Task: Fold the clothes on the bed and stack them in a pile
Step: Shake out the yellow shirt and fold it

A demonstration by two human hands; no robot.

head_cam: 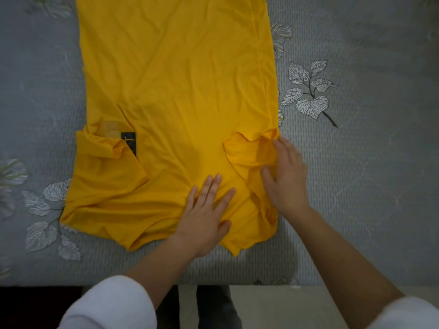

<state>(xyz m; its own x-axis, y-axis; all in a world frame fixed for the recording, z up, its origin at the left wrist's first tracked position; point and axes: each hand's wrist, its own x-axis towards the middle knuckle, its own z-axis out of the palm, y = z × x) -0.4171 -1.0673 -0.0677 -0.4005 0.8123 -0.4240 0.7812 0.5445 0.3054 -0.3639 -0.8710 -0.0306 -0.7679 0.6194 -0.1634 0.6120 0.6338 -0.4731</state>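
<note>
Status: 1 garment in view, a yellow shirt [175, 79]. It lies spread flat on the bed [356, 162], neck end towards the person and hem running out of the top of the view.

Done, as far as can be judged:
- Right-side sleeve [247, 150] is turned inward over the body of the shirt.
- Left-side sleeve [102, 143] is also turned in, bunched rather than flat. A black label [129, 141] shows just beside it.

Hands:
- Left hand [204, 214] lies palm-down on the cloth near the neck end. Its fingers are straight and slightly apart, pressing and holding nothing.
- Right hand [287, 176] rests on the right-side sleeve at the shirt's edge. The fingers are extended and close together with the thumb out, flattening the fold rather than pinching it.

Left to do (judgement):
- The shirt is at an early stage, with side folds only.
- Its length is not yet folded, and wrinkles remain across the body.
- No pile of folded clothes and no other garments appear in view, so the count of items remaining cannot be told.
</note>
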